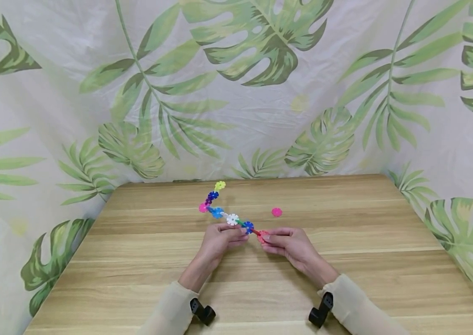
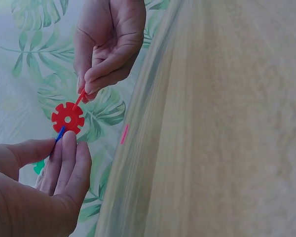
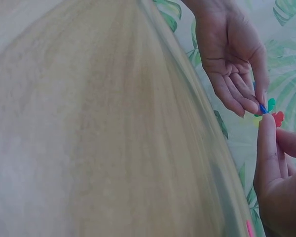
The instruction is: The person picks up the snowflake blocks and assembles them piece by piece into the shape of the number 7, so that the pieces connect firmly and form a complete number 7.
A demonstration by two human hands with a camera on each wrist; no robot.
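Note:
A chain of notched, flower-shaped plastic discs (image 1: 232, 219) runs between my hands and up to the far left, ending in a yellow disc (image 1: 220, 185). Further along it are purple, pink, light blue, white and green pieces. My left hand (image 1: 216, 242) pinches the blue disc (image 1: 248, 227) between thumb and fingers. Joined to that blue disc is a red disc (image 2: 68, 118), seen face-on in the left wrist view. My right hand (image 1: 294, 245) pinches a coral-red disc (image 1: 262, 237) at the chain's near end; its fingers partly cover it.
One loose pink disc (image 1: 276, 212) lies flat on the wooden table (image 1: 366, 260), beyond my right hand. Behind the table's far edge hangs a leaf-patterned cloth (image 1: 257, 125). Black wrist cameras (image 1: 321, 310) sit on both sleeves.

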